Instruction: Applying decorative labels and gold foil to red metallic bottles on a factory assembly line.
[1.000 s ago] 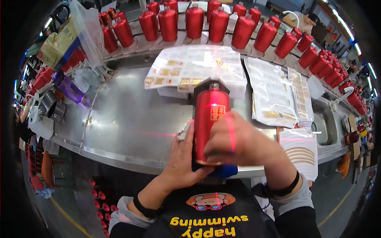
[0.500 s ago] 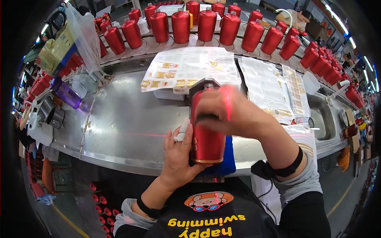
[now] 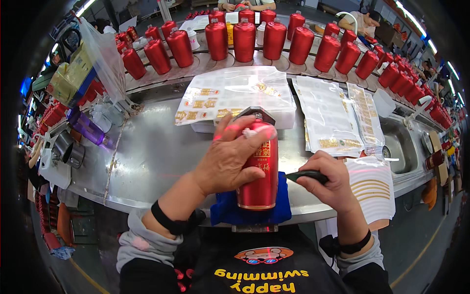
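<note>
A glossy red bottle (image 3: 259, 188) with gold lettering lies in front of me on a blue cloth (image 3: 225, 208), its neck end in a dark angular rest (image 3: 254, 112). My left hand (image 3: 223, 161) holds the bottle's upper part, fingers across the shoulder and thumb on its face. White wrapping (image 3: 249, 133) shows at a fingertip. Just right of the bottle, my right hand (image 3: 333, 183) is closed around a dark pointed tool (image 3: 313, 175), its tip directed at the bottle without touching it. What kind of tool it is, I cannot make out.
Beyond the steel worktop (image 3: 147, 147), red bottles (image 3: 244, 41) stand on a curved conveyor (image 3: 210, 63). Gold label sheets (image 3: 235, 93) lie behind the bottle, more sheets (image 3: 328, 115) to the right, beside a sink (image 3: 404, 147). A purple drinking bottle (image 3: 85, 125) leans at left. Co-workers sit opposite.
My left hand has moved up from the bottle's lower left side onto its upper part. My right hand has drawn back to the right with the dark tool. Gold lettering now shows.
</note>
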`<state>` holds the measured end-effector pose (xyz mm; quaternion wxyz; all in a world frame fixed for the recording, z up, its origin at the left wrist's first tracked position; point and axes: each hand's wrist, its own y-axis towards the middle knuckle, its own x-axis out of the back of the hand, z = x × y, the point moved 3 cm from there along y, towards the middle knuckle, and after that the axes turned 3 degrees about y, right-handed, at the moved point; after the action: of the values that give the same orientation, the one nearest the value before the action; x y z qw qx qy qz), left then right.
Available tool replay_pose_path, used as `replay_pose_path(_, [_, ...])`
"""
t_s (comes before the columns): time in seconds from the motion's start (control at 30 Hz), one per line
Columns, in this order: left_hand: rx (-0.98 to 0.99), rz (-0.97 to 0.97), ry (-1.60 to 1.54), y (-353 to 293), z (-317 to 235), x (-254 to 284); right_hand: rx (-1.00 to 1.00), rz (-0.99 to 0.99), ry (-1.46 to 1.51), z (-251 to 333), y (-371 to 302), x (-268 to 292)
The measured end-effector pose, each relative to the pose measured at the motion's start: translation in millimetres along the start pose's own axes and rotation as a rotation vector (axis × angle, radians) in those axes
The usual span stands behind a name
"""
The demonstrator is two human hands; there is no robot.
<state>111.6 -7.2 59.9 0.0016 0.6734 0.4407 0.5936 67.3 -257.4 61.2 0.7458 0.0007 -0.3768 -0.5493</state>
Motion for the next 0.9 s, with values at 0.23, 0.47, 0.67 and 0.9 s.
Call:
replay_pose_path(0.23, [-0.139,0.029,0.07,-49.4,-45.1,-17.3,0.108,0.163,0.01,28.0,48.4,14.2])
replay_pose_path(0.47, [0.504,-0.274,-0.411,-78.0,-6.0,-17.1,0.257,0.312,-0.394,24.3,157.8,-41.5])
replay_pose_path(0.67, [0.914,-0.187,-1.489,-7.6,52.5,-52.9,0.295,0.031,-0.322,-37.9,235.6,10.5])
replay_pose_path(0.9, [0.975,0.19,-1.445,16.7,54.8,-30.7,-0.293,-0.14,-0.659,-255.4,404.1,139.3])
